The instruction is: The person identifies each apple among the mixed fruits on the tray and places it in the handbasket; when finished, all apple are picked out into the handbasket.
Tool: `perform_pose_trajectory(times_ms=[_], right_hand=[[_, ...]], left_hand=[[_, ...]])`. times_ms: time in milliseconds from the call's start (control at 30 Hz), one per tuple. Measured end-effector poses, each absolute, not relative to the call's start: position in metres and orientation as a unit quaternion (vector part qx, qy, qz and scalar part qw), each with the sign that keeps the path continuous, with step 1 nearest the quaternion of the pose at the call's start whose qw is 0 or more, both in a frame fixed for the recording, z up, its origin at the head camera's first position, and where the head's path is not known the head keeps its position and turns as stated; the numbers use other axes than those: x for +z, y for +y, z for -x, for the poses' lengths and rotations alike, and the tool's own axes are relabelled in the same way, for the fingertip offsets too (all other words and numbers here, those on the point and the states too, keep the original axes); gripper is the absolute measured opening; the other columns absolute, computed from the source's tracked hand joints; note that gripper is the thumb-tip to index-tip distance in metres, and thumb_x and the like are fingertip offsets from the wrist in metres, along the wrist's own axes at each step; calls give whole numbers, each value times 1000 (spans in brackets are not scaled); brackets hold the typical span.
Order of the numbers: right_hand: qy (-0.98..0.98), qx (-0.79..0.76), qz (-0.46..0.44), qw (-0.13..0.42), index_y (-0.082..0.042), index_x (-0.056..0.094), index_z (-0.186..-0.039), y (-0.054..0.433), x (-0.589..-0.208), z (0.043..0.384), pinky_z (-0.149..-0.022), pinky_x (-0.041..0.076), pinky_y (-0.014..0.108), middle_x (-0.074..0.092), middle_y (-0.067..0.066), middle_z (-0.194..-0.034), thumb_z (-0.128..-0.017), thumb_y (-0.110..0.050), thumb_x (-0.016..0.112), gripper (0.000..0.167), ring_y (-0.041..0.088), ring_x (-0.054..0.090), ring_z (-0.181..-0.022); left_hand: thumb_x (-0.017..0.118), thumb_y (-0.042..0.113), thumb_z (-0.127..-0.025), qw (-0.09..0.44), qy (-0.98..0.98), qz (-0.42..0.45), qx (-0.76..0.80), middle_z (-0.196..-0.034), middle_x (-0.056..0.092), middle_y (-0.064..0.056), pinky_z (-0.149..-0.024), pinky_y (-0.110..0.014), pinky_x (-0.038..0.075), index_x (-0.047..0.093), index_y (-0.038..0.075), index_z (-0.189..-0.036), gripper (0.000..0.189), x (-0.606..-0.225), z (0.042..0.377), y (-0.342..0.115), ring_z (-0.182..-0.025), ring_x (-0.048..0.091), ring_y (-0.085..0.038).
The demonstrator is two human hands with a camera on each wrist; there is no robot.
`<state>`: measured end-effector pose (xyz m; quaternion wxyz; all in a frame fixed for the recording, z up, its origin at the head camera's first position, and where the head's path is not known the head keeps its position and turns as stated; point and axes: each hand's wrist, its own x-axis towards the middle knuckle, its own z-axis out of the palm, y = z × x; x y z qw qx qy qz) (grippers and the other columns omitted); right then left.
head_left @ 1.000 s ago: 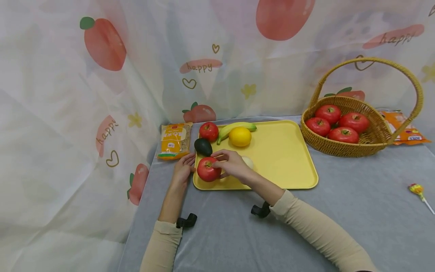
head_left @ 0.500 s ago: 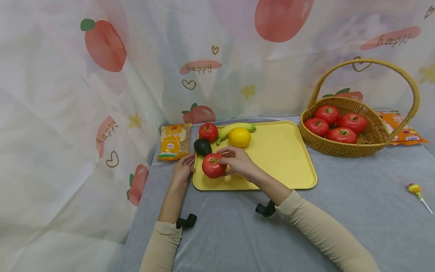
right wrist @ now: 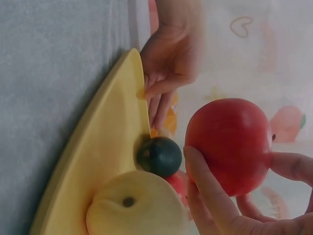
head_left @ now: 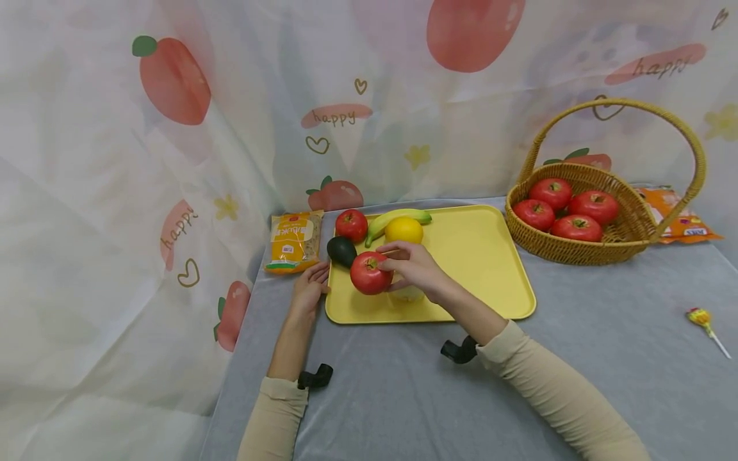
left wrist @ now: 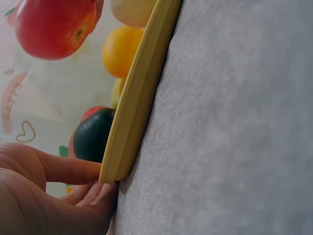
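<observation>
My right hand (head_left: 418,272) grips a red apple (head_left: 371,273) between thumb and fingers, lifted above the left part of the yellow tray (head_left: 478,275). The apple hangs clear of the tray in the right wrist view. At the tray's left edge, my left hand (head_left: 309,288) holds the rim, with the thumb (left wrist: 73,169) on it and the other fingers outside. A dark green avocado (head_left: 342,251), another red apple (head_left: 351,225), a banana (head_left: 377,225) and a lemon (head_left: 404,230) lie on the tray. A pale yellow round fruit (right wrist: 137,205) sits below my right hand, partly hidden in the head view.
A wicker basket (head_left: 548,250) with a tall handle and several red apples stands right of the tray. Behind it lies an orange packet (head_left: 680,221). A grain bag (head_left: 294,242) is at the back left, a lollipop (head_left: 700,317) at the far right.
My right hand has lifted the apple from the tray's front left and carried it up and to the right. The left hand has stayed at the tray's edge.
</observation>
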<state>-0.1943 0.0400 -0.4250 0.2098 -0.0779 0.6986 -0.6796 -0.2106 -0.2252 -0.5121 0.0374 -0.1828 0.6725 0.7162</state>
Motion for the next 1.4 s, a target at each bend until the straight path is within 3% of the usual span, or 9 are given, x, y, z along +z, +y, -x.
perform_pose_trajectory(times_ms=[633, 900, 1400], right_hand=[[686, -695, 52, 209, 1, 59, -140, 70, -417, 201, -87, 59, 58, 57, 20, -142, -97, -14, 68, 46, 37, 61, -119], [686, -694, 58, 210, 3, 55, -141, 88, -412, 205, -91, 55, 65, 51, 22, -146, -99, -16, 66, 48, 39, 58, -124], [692, -690, 36, 208, 5, 52, -144, 128, -397, 218, -84, 61, 54, 51, 22, -147, -99, -15, 65, 51, 33, 64, -116]], left_hand=[[49, -26, -83, 38, 671, 177, 719, -153, 52, -20, -118, -43, 40, 50, -2, -150, 71, -515, 207, -226, -144, 48, -30], [49, -26, -83, 35, 670, 177, 720, -152, 53, -20, -118, -43, 40, 50, -2, -149, 70, -514, 207, -225, -144, 49, -30], [49, -25, -84, 34, 670, 176, 720, -152, 53, -19, -118, -42, 41, 51, -1, -149, 69, -514, 210, -225, -143, 49, -29]])
